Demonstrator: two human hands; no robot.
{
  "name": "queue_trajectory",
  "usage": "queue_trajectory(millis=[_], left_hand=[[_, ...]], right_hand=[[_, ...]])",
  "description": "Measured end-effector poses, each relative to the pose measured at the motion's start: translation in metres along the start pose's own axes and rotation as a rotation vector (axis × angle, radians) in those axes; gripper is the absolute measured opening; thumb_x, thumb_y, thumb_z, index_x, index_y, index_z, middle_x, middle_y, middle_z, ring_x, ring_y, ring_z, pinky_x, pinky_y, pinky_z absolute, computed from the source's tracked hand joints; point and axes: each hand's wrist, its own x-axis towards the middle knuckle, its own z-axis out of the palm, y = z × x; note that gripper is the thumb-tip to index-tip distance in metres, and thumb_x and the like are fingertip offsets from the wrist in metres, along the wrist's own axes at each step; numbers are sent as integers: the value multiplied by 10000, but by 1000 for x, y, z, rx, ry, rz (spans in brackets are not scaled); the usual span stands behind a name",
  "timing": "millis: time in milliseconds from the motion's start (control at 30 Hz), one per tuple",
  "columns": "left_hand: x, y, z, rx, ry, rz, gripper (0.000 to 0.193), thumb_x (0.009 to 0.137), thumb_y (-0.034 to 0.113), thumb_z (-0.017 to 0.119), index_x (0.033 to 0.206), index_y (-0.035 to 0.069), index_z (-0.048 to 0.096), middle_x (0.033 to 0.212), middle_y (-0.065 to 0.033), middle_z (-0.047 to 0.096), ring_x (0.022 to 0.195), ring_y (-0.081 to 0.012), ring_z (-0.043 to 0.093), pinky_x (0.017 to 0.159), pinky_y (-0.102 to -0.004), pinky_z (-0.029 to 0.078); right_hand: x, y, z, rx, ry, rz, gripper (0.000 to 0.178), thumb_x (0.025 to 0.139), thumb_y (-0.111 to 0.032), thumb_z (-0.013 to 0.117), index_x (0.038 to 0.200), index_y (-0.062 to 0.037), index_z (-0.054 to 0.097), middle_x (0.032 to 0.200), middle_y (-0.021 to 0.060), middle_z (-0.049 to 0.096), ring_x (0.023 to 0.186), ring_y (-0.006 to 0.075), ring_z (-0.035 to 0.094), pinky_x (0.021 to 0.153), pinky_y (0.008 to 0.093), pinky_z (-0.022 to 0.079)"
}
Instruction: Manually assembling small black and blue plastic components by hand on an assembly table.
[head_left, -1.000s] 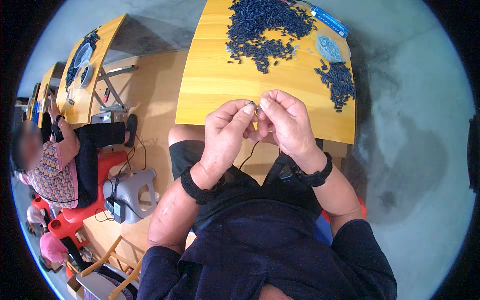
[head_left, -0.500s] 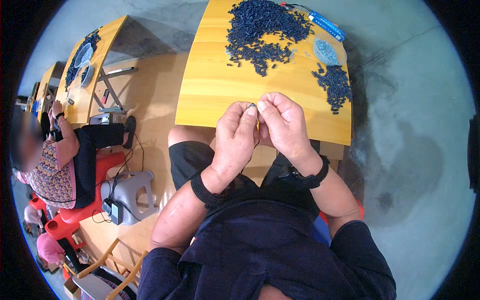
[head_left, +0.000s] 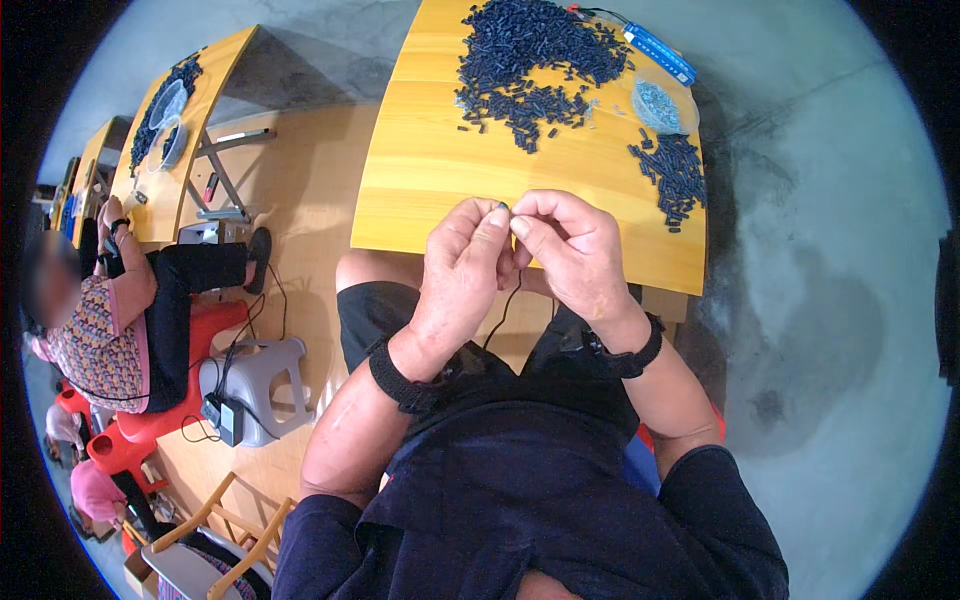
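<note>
Just beyond the near edge of the yellow wooden table [head_left: 415,185], my two hands meet fingertip to fingertip. My left hand [head_left: 460,260] is closed, pinching a small dark piece [head_left: 502,206] between thumb and forefinger; only its end shows. Against it, my right hand [head_left: 578,258] is also closed in a pinch, and what lies between its fingertips is too small or hidden to make out. Farther back spreads a large heap of short, dark cylindrical pieces [head_left: 525,45]. A smaller heap of similar dark pieces [head_left: 672,180] lies to the right.
A clear tub [head_left: 685,122] of small pale-blue bits stands on the right side of the table, near a long blue-and-white box [head_left: 660,54]. At left, a person [head_left: 110,320] sits at another table [head_left: 205,110]. A grey stool [head_left: 255,380] carries cables and an adapter.
My left hand has shifted slightly left and my right hand a little down and to the right. Both keep their pinch close together.
</note>
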Motion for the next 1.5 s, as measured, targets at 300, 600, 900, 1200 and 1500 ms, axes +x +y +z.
queue_trajectory(millis=[300, 600, 900, 1200, 1500], left_hand=[[0, 0, -1, 18, 36, 50, 179, 976, 136, 522, 955, -12, 621, 691, -11, 588, 570, -58, 520, 515, -206, 433], [-5, -3, -7, 62, -16, 162, 185, 962, 103, 551, 1055, -25, 646, 735, -14, 621, 624, -54, 549, 551, -202, 457], [-10, -1, 4, -5, -14, 84, 161, 980, 139, 515, 1006, 6, 601, 738, -9, 581, 622, -85, 532, 561, -223, 443], [-14, -2, 5, -13, 42, 58, 163, 984, 150, 502, 974, 13, 589, 712, 6, 547, 587, -72, 494, 521, -222, 408], [-17, 0, 0, 33, -21, 109, 149, 979, 121, 516, 1029, -1, 587, 751, -4, 561, 643, -84, 540, 571, -220, 448]], right_hand=[[1, 6, -9, 9, 6, -37, 73, 946, -78, 546, 925, -29, 597, 721, -12, 603, 599, 26, 549, 469, 179, 414], [-3, -2, -5, 34, 26, -30, 90, 955, -104, 539, 957, -32, 593, 728, -13, 596, 591, 23, 543, 450, 173, 410], [-6, -6, -2, -185, 50, -175, 61, 922, -63, 592, 925, -4, 606, 755, 6, 600, 627, 50, 551, 523, 200, 464], [-10, -7, 3, -403, 90, -319, 43, 886, -24, 614, 880, 17, 602, 760, 68, 606, 666, 115, 578, 583, 263, 473], [-14, -6, 2, -109, 86, -110, 69, 946, -63, 546, 943, -11, 591, 715, -10, 559, 587, 33, 516, 496, 200, 430]])
